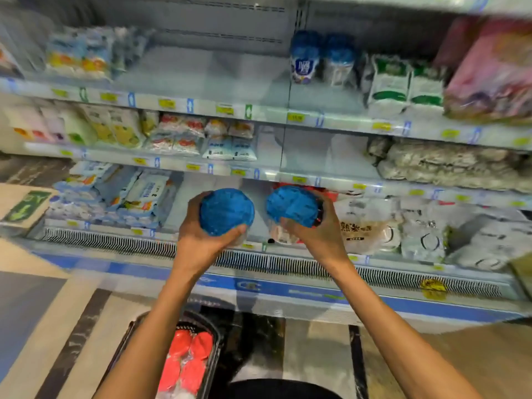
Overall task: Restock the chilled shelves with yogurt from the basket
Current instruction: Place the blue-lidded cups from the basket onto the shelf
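My left hand (201, 237) grips a yogurt pack with a blue top (226, 211), held up in front of the lowest chilled shelf. To its right, my right hand (313, 234) holds a second blue-topped yogurt pack (292, 205) at about the same height. Two matching blue-topped yogurt bottles (319, 57) stand on the top shelf (218, 109), with bare shelf to their left. The black basket (214, 341) sits on the floor below my arms and holds red-topped yogurt packs (185, 361).
Shelves to the left carry fruit yogurt multipacks (178, 136) and milk packs (138, 197). White and grey bags (417, 234) fill the lower right, a pink bag (489, 79) the upper right. A vent grille (288, 266) runs along the cooler's front edge.
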